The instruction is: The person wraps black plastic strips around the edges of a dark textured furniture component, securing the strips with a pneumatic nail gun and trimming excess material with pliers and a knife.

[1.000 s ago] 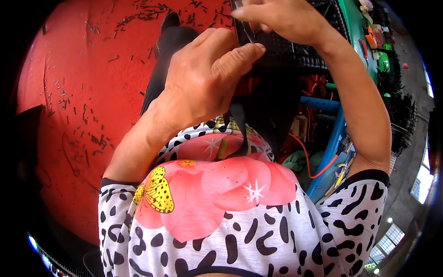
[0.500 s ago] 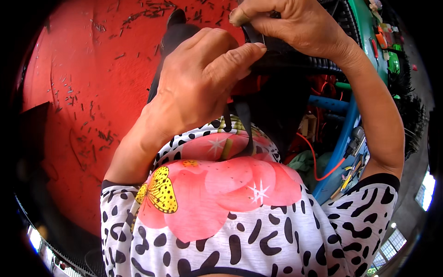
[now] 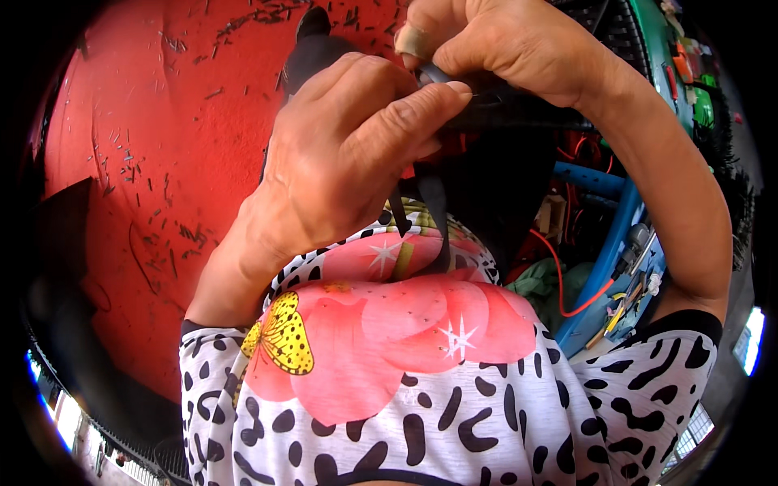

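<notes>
My left hand (image 3: 340, 154) and my right hand (image 3: 494, 44) meet near the top middle of the view, both pinching a piece of black fabric (image 3: 494, 174). The fabric hangs down between my arms, and two thin black strips (image 3: 425, 211) dangle from under my left fingers. A fingertip of my right hand wears a pale bandage (image 3: 413, 39). A thin needle-like glint shows by my left fingertips, too small to be sure. Much of the fabric is hidden behind my hands.
A red surface (image 3: 146, 162) strewn with several short dark thread scraps fills the left. On the right stand a blue frame (image 3: 612, 235) with an orange wire (image 3: 567, 296), a green cloth (image 3: 539, 283) and a black mesh crate (image 3: 616, 28).
Both hands have come closer to the camera and lifted a little. The pinch on the black fabric stays the same, with the right fingers shifting along its edge.
</notes>
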Tool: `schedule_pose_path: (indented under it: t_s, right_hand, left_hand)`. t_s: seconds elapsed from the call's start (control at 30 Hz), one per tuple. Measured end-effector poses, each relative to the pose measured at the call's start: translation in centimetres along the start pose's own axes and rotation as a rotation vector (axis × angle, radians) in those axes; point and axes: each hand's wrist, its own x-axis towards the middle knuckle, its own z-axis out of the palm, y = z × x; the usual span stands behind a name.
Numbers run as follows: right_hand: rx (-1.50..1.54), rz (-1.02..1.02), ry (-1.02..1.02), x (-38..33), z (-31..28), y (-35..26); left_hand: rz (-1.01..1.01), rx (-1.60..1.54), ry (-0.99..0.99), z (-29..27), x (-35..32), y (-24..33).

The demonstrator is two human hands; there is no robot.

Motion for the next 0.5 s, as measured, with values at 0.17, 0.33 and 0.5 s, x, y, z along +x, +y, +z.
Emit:
schedule_pose_path:
  t_s: [0.17, 0.33, 0.5]
  right_hand:
    - [-0.014, 0.050, -0.124, 0.4, -0.2, 0.7]
    - [-0.002, 0.026, -0.296, -0.3, -0.7, -0.3]
    - [-0.077, -0.013, -0.243, -0.6, -0.1, -0.1]
  left_hand:
    - [-0.007, -0.029, -0.004, 0.0, 0.1, 0.3]
    - [0.030, -0.021, 0.034, 0.2, 0.1, 0.3]
    - [0.003, -0.031, 0.030, 0.0, 0.3, 0.6]
